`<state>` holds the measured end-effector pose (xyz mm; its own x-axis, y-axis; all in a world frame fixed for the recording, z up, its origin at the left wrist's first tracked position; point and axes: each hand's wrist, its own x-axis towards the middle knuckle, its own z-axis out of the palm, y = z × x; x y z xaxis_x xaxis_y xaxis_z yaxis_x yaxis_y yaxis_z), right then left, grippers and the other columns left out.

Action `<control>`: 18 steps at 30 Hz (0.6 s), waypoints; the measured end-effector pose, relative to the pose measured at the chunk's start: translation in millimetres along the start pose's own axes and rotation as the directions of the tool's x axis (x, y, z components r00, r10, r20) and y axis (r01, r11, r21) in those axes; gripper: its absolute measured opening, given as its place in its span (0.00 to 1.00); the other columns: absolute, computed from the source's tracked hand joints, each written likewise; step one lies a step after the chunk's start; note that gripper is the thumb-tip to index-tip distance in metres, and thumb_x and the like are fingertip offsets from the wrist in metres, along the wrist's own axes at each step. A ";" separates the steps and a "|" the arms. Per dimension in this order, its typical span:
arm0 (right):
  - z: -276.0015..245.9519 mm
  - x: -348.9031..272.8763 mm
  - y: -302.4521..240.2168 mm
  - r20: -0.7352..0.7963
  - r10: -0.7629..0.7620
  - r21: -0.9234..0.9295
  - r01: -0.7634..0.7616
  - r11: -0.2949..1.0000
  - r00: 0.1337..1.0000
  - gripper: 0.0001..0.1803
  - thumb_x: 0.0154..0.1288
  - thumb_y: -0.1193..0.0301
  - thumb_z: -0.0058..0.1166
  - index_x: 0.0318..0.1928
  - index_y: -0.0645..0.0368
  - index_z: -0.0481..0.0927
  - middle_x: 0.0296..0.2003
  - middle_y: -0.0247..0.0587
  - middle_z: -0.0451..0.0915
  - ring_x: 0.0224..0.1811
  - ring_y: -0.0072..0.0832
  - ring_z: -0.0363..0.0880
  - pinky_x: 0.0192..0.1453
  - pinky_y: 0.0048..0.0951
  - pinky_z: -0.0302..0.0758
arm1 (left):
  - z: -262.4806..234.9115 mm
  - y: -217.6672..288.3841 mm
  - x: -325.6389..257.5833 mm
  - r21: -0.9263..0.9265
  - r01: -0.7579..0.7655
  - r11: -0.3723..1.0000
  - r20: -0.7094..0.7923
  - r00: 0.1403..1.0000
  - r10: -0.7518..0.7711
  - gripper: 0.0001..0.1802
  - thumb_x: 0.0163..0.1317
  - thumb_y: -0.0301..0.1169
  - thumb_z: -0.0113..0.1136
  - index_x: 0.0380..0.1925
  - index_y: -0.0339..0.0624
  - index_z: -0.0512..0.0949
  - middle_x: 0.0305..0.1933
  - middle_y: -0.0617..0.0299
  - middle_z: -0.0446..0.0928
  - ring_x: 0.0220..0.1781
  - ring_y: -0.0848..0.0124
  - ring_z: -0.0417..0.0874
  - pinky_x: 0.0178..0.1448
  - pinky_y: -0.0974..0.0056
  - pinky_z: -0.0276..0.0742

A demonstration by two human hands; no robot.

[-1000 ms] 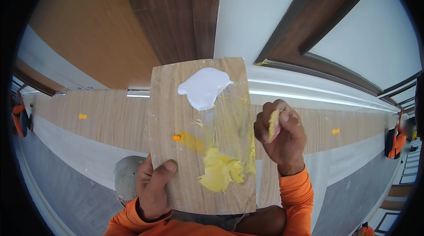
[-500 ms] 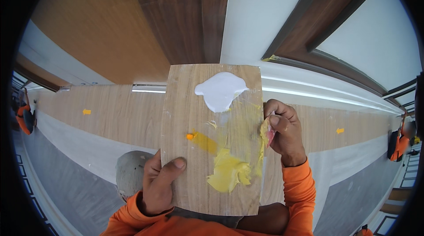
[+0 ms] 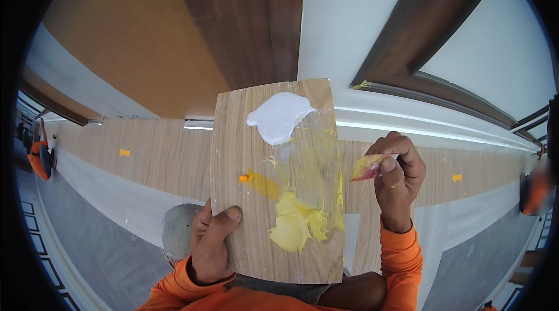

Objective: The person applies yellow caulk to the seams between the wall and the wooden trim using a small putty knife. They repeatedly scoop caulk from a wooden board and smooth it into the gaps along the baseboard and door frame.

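Observation:
My left hand [image 3: 212,247] grips the lower left edge of a wood-grain board [image 3: 247,258], its thumb on top and its other fingers underneath. A white blob of paste [image 3: 279,116] lies on the upper part of the board. Lower down sits a thick yellow heap of paste [image 3: 297,221], with thin yellow smears above it. A small orange dab [image 3: 243,178] with a streak lies left of the smears. Right of the board, my right hand [image 3: 402,180] pinches a small, flat reddish scraper [image 3: 370,166] smeared with yellow. The scraper is apart from the board.
Beyond the board stand a brown wood panel [image 3: 250,25], a white wall [image 3: 338,31] and a dark door frame [image 3: 442,25]. Orange arrow stickers [image 3: 124,152] mark the wood-look floor [image 3: 157,165]. People in orange work at far left [image 3: 39,156] and far right [image 3: 534,191].
My right hand has moved right, away from the board's edge, and turned so the scraper shows more fully. The board has tilted slightly, its top shifting left.

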<state>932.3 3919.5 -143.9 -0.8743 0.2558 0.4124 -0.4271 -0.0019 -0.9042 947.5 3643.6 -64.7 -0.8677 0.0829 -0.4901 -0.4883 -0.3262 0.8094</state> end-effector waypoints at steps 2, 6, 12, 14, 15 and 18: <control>6.8 3.3 -18.3 -0.028 -0.071 -0.087 0.068 0.994 0.997 0.03 0.69 0.76 0.55 0.39 0.64 0.79 0.31 0.35 0.77 0.31 0.19 0.69 0.37 0.21 0.66 | -0.3 5.9 -7.7 0.009 -0.005 1.000 0.013 1.000 0.005 0.32 0.64 0.32 0.58 0.65 0.25 0.68 0.57 0.44 0.80 0.53 0.57 0.86 0.58 0.57 0.83; 14.4 2.7 -41.6 -0.030 -0.164 -0.222 0.153 0.963 0.986 0.03 0.68 0.77 0.57 0.39 0.64 0.79 0.31 0.36 0.77 0.31 0.19 0.69 0.36 0.21 0.65 | -3.4 15.9 -20.7 0.042 -0.012 0.999 0.035 0.999 0.010 0.33 0.65 0.33 0.58 0.66 0.25 0.67 0.57 0.44 0.80 0.55 0.57 0.85 0.60 0.57 0.82; 22.3 -13.0 -50.1 -0.002 -0.250 -0.382 0.230 0.895 0.968 0.03 0.65 0.79 0.57 0.39 0.63 0.79 0.31 0.38 0.78 0.28 0.21 0.70 0.32 0.22 0.67 | -5.7 12.5 -26.2 0.044 0.008 0.999 0.062 0.998 -0.011 0.35 0.64 0.35 0.58 0.68 0.26 0.65 0.58 0.43 0.79 0.54 0.57 0.85 0.59 0.57 0.82; 22.7 -17.7 -48.0 0.004 -0.286 -0.407 0.263 0.875 0.958 0.03 0.65 0.79 0.57 0.39 0.63 0.79 0.31 0.38 0.78 0.27 0.22 0.70 0.31 0.23 0.68 | -7.3 7.4 -24.4 0.066 0.001 0.998 0.034 0.999 -0.004 0.35 0.64 0.35 0.57 0.68 0.26 0.64 0.58 0.42 0.79 0.54 0.56 0.86 0.59 0.57 0.83; 21.4 -20.3 -46.3 0.021 -0.296 -0.424 0.277 0.862 0.955 0.03 0.65 0.80 0.57 0.39 0.62 0.79 0.31 0.38 0.79 0.27 0.23 0.71 0.31 0.23 0.68 | -7.6 5.6 -23.9 0.079 -0.003 0.997 0.019 1.000 0.002 0.35 0.64 0.35 0.57 0.68 0.26 0.64 0.59 0.42 0.78 0.54 0.56 0.86 0.58 0.57 0.83; 14.8 -23.5 -40.1 0.088 -0.326 -0.471 0.328 0.819 0.941 0.04 0.65 0.80 0.57 0.40 0.63 0.80 0.31 0.38 0.79 0.27 0.22 0.70 0.31 0.23 0.68 | -6.7 1.9 -21.9 -0.022 -0.039 0.999 0.068 0.997 0.040 0.24 0.70 0.26 0.52 0.64 0.26 0.71 0.56 0.46 0.82 0.52 0.61 0.87 0.59 0.59 0.82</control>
<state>966.6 3899.2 -115.7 -0.7039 0.1561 0.6930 -0.5280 0.5376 -0.6574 966.2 3634.9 -54.6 -0.8909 0.1336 -0.4340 -0.4522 -0.3496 0.8206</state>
